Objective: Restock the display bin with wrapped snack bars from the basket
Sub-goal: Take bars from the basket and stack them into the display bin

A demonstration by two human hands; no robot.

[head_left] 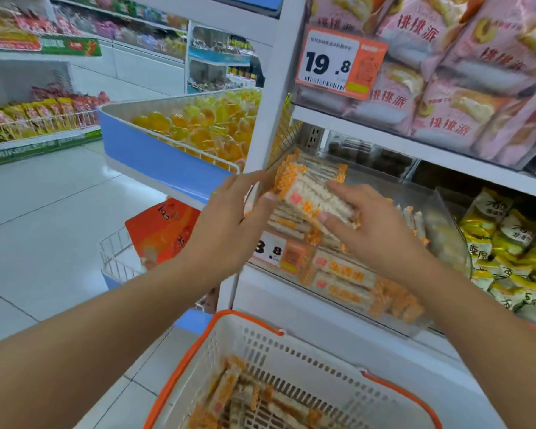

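A clear plastic display bin (446, 218) sits on the middle shelf, holding several orange-and-white wrapped snack bars (341, 280). Over its left end I hold a small stack of the same bars (310, 193). My right hand (375, 224) grips the stack from the right, fingers over the top and thumb underneath. My left hand (229, 218) touches the stack's left end with thumb and fingers. Below, a white basket with an orange rim (291, 351) holds several more bars (229, 394).
A price tag (276, 252) hangs on the bin's front. Pink pastry packs (446, 88) fill the shelf above, yellow snack packs (508, 258) lie to the right. A blue wire bin of orange jellies (198, 125) and a lower wire rack (118, 258) stand left.
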